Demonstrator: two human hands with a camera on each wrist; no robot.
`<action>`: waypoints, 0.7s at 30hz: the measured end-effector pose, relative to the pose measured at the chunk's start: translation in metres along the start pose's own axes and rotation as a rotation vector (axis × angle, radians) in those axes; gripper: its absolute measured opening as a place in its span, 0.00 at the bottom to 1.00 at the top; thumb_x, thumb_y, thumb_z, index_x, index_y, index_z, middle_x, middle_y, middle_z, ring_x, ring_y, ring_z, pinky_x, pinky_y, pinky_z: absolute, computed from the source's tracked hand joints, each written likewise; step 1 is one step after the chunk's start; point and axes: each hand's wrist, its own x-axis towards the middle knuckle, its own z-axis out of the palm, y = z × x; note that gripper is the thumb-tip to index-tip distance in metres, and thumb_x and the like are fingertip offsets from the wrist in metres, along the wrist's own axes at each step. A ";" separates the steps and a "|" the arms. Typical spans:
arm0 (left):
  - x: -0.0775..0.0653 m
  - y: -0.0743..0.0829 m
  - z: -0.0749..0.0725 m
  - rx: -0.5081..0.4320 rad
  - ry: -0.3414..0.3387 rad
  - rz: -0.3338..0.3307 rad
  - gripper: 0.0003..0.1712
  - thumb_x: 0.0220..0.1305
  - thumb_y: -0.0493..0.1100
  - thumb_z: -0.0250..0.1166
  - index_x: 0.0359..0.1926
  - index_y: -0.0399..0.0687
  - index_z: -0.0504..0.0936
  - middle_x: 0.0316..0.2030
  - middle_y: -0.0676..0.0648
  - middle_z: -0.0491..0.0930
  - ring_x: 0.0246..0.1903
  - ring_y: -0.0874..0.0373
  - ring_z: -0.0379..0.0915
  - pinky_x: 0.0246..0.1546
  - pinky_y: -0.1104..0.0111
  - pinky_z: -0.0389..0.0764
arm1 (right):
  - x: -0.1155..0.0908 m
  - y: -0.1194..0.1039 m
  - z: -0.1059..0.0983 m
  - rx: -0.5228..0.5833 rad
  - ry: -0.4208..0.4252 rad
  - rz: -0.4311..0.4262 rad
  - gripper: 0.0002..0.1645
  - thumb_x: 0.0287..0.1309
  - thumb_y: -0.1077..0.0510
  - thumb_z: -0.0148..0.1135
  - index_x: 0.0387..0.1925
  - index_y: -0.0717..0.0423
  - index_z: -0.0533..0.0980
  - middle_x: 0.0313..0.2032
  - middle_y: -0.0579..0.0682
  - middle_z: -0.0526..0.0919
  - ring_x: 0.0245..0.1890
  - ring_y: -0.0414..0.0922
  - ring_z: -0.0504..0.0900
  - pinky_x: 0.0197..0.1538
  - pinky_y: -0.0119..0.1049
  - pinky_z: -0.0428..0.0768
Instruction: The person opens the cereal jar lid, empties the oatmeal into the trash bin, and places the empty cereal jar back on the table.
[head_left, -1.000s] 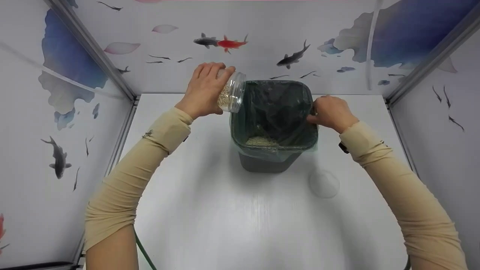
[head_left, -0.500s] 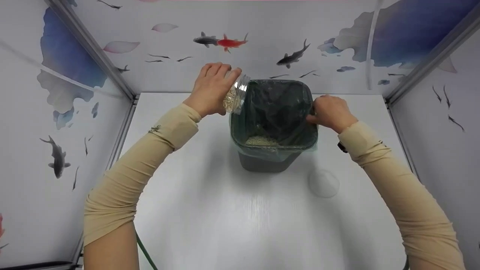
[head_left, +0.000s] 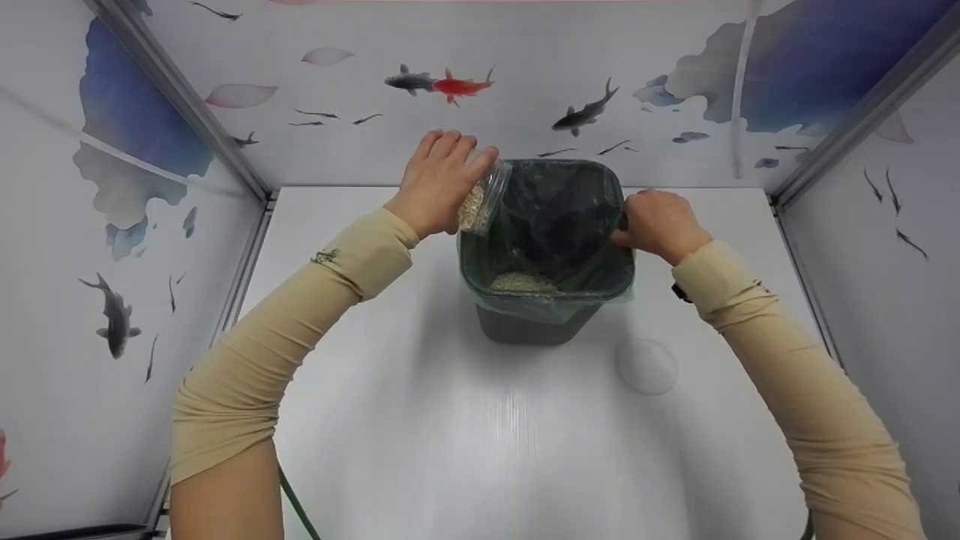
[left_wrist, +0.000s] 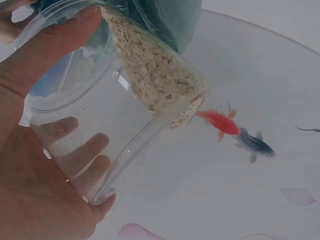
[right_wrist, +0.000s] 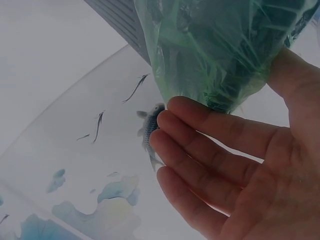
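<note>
1. At the left edge of a grey bin (head_left: 525,328), a left hand (head_left: 436,186) is gripping a clear jar (head_left: 495,196), its thumb lying near the neck and its fingers curling around the glass.
2. The jar is lying tilted on its side, its mouth facing the inside of the bin; whether it is touching the rim, I cannot tell.
3. Pale flakes (left_wrist: 152,72) are resting along one side of the jar, and a similar pile (head_left: 523,282) is sitting inside the bin.
4. A green plastic bag (right_wrist: 200,55) is lining the bin and hanging over its rim.
5. At the opposite edge, a right hand (head_left: 664,221) is holding the rim through the bag, thumb inside, fingers outside.
6. A clear round disc (head_left: 648,366) is lying on the white table (head_left: 480,450), right of the bin's front.
7. Behind the bin, a pale wall (head_left: 525,37) is showing painted fish (head_left: 459,87).
</note>
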 end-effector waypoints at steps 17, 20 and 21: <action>0.008 0.011 0.003 0.045 0.081 0.056 0.46 0.49 0.38 0.76 0.68 0.50 0.64 0.62 0.38 0.66 0.64 0.43 0.57 0.68 0.54 0.51 | 0.002 -0.002 -0.002 -0.053 -0.005 -0.020 0.20 0.46 0.53 0.71 0.18 0.65 0.73 0.21 0.63 0.77 0.24 0.61 0.78 0.28 0.60 0.77; 0.010 0.013 0.003 0.052 0.080 0.058 0.43 0.53 0.35 0.72 0.68 0.50 0.63 0.62 0.38 0.66 0.64 0.43 0.57 0.68 0.54 0.51 | 0.002 -0.002 -0.002 -0.057 -0.002 -0.019 0.20 0.46 0.53 0.71 0.17 0.64 0.72 0.20 0.62 0.77 0.24 0.61 0.78 0.28 0.60 0.77; 0.010 0.013 0.003 0.050 0.077 0.057 0.42 0.53 0.34 0.71 0.68 0.51 0.63 0.62 0.38 0.66 0.64 0.43 0.57 0.68 0.54 0.51 | 0.002 -0.002 -0.002 -0.057 -0.002 -0.020 0.20 0.46 0.54 0.71 0.17 0.64 0.72 0.20 0.62 0.76 0.24 0.61 0.78 0.28 0.60 0.77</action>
